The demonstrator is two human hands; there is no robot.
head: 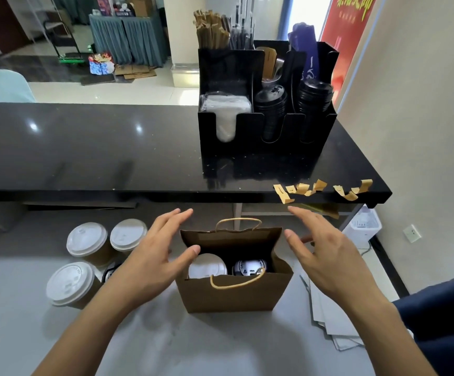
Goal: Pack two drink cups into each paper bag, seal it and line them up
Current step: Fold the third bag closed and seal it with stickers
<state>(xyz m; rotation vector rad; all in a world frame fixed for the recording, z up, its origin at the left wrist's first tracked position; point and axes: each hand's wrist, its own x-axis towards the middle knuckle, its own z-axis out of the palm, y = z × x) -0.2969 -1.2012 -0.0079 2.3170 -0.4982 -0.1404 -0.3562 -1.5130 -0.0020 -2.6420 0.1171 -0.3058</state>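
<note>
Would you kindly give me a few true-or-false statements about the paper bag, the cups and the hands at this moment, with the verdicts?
1. The paper bag stands open with two cups inside. True.
2. The right hand grips the bag's handle. False: it is open beside the bag, holding nothing.
3. Three white-lidded cups stand left of the bag. True.
4. The left hand holds a cup. False: its fingers are spread and it holds nothing.
5. Tan sticker strips hang along the edge of the black counter. True.
6. The bag is already sealed. False: its top is open.
</note>
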